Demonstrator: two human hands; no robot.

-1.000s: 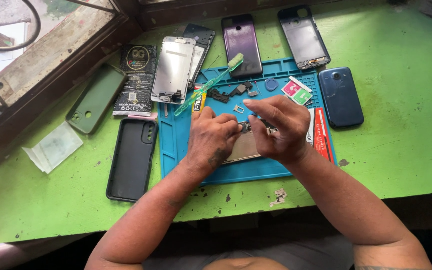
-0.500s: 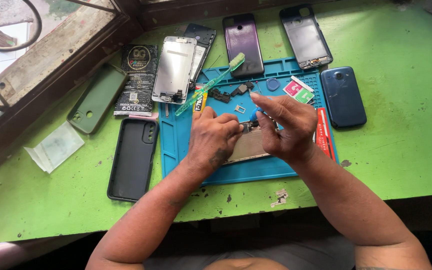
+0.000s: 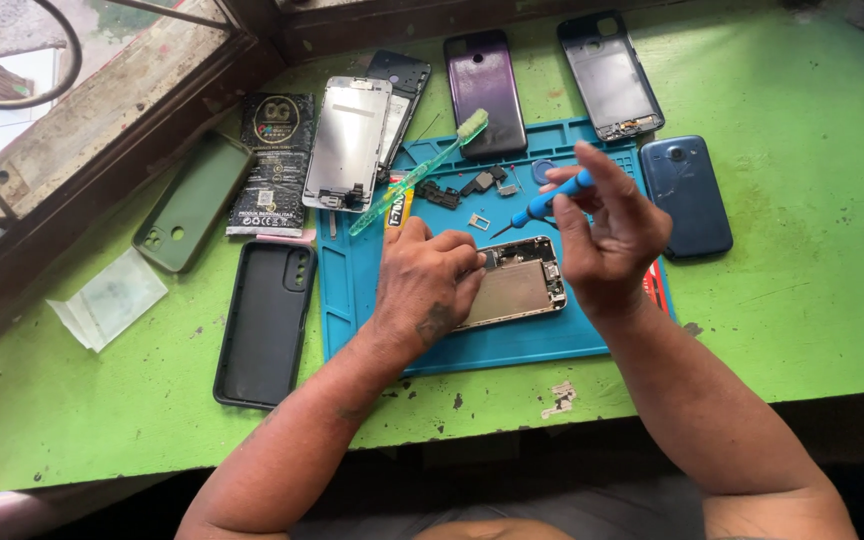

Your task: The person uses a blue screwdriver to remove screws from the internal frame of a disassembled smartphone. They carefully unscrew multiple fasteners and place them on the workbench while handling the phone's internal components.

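Fingers of the right hand (image 3: 607, 235) pinch a blue screwdriver (image 3: 544, 205), now lifted clear of the opened phone (image 3: 514, 285) it touched a second ago. Its tip points near-left. The left hand (image 3: 427, 285), fingers curled, pins the phone, long axis left-right, on the blue mat (image 3: 512, 345).

Bare green painted surface (image 3: 812, 300) lies open right and near. Far and left, the dark blue rounded phone (image 3: 687, 195), green toothbrush (image 3: 417, 175) and black rubber phone case (image 3: 264, 320) crowd passage.
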